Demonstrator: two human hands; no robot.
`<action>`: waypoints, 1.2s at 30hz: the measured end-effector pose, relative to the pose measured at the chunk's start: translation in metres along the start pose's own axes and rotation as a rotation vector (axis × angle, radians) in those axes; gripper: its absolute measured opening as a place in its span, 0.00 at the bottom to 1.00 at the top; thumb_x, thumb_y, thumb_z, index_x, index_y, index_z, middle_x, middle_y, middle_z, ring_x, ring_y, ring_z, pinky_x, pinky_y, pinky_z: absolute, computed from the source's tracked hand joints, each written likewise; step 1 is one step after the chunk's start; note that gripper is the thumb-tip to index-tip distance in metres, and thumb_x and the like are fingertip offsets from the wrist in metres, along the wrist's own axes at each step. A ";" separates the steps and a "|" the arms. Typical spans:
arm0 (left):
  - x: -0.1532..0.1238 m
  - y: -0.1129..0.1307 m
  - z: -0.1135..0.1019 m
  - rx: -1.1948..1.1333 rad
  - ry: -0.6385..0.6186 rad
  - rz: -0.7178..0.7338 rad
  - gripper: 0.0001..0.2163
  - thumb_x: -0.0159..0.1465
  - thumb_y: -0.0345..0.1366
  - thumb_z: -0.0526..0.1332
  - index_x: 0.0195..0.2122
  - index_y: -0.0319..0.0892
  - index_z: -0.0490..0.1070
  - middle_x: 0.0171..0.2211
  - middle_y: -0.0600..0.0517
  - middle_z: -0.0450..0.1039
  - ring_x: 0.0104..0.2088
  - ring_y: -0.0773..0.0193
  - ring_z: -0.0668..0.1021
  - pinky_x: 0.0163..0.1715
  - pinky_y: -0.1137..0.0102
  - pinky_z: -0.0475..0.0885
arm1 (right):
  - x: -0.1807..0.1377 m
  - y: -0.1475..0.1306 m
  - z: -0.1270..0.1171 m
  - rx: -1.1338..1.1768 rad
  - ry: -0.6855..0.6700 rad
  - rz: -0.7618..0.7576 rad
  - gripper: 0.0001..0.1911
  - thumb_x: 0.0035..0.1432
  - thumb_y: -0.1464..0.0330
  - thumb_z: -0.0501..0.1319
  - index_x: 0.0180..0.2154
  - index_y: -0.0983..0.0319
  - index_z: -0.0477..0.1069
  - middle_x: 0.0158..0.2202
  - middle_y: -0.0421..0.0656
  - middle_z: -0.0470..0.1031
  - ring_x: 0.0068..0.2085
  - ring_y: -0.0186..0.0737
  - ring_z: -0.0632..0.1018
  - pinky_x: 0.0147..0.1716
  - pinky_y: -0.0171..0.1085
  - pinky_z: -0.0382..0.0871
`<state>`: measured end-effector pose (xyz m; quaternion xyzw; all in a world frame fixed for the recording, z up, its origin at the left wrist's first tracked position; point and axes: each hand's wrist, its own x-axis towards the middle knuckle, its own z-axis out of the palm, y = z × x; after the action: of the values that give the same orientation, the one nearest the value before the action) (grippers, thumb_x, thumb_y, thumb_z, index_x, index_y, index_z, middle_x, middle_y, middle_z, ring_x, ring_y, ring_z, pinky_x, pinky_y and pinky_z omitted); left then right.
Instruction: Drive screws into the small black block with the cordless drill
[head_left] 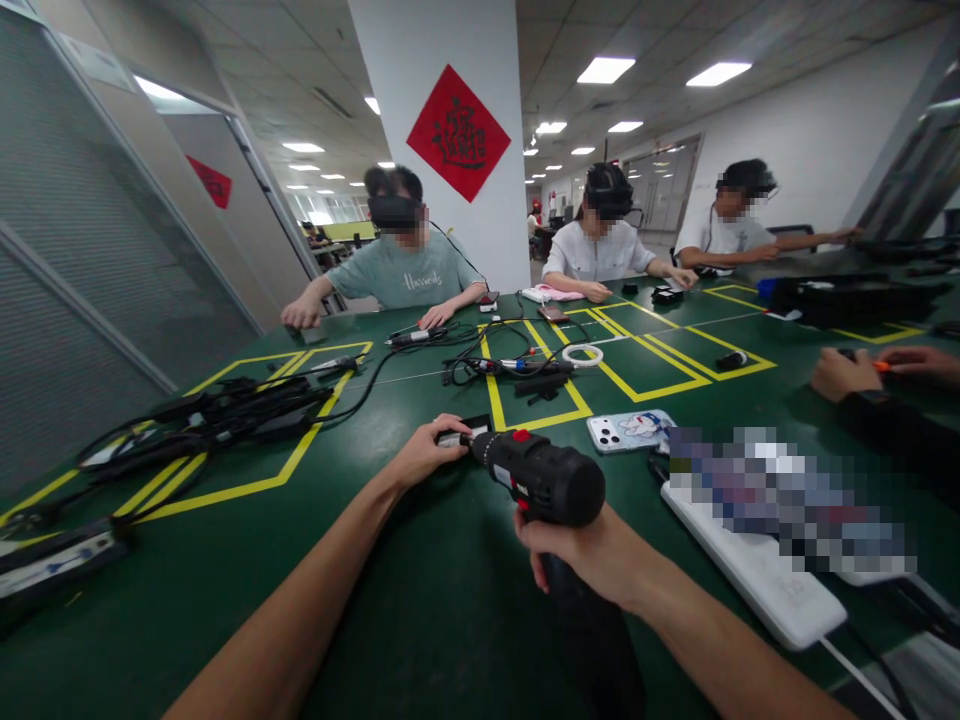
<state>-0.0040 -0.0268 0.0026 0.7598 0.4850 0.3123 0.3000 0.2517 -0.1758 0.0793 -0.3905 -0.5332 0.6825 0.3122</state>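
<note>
My right hand (581, 550) is wrapped round the grip of a black cordless drill (544, 475) with red switches. The drill lies level, its chuck pointing left and away from me. At the chuck's front end, my left hand (426, 455) grips a small flat dark piece with a pale face (454, 437), pressing it near the table. The drill's tip meets or nearly meets this piece; the exact contact is too small to tell. Fingers of my left hand cover part of the piece.
A phone (630, 430) and a white power strip (757, 570) lie to the right. Bundled black cables (225, 410) spread over the left, with more cables and a white ring (583, 355) ahead. Yellow tape marks the green table (315, 560). Several people sit around it.
</note>
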 end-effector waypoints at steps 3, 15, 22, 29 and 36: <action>0.000 -0.001 0.000 0.003 0.000 0.004 0.15 0.49 0.42 0.62 0.38 0.44 0.73 0.48 0.49 0.66 0.49 0.56 0.69 0.52 0.64 0.62 | -0.002 0.002 0.001 -0.021 0.012 -0.005 0.03 0.47 0.71 0.57 0.28 0.64 0.66 0.19 0.35 0.65 0.20 0.30 0.68 0.24 0.31 0.62; 0.001 -0.006 0.001 -0.030 0.016 0.029 0.14 0.50 0.42 0.63 0.37 0.44 0.73 0.47 0.49 0.66 0.49 0.57 0.69 0.53 0.64 0.61 | -0.004 0.005 0.004 -0.039 0.011 -0.039 0.02 0.49 0.70 0.56 0.27 0.64 0.65 0.22 0.35 0.65 0.20 0.29 0.68 0.25 0.34 0.64; 0.002 -0.010 0.001 -0.037 0.018 0.031 0.15 0.51 0.44 0.63 0.38 0.43 0.72 0.48 0.49 0.66 0.49 0.57 0.69 0.53 0.64 0.61 | 0.000 0.010 0.003 -0.005 0.014 -0.048 0.05 0.47 0.71 0.57 0.31 0.63 0.64 0.22 0.35 0.65 0.20 0.29 0.69 0.24 0.33 0.64; 0.004 -0.011 0.001 -0.039 0.023 0.046 0.15 0.52 0.45 0.62 0.37 0.43 0.73 0.46 0.49 0.68 0.50 0.56 0.68 0.54 0.63 0.59 | 0.000 0.011 0.003 -0.001 0.021 -0.047 0.06 0.47 0.71 0.57 0.31 0.63 0.62 0.22 0.34 0.64 0.20 0.30 0.69 0.24 0.34 0.64; 0.002 -0.007 0.000 -0.042 0.019 0.025 0.14 0.53 0.45 0.62 0.37 0.44 0.73 0.48 0.49 0.67 0.51 0.57 0.68 0.55 0.63 0.58 | -0.002 0.010 0.003 -0.019 0.006 -0.064 0.04 0.48 0.71 0.57 0.30 0.64 0.65 0.24 0.35 0.65 0.20 0.29 0.68 0.24 0.34 0.64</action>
<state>-0.0071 -0.0221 -0.0023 0.7562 0.4717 0.3334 0.3073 0.2499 -0.1810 0.0707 -0.3783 -0.5508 0.6660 0.3316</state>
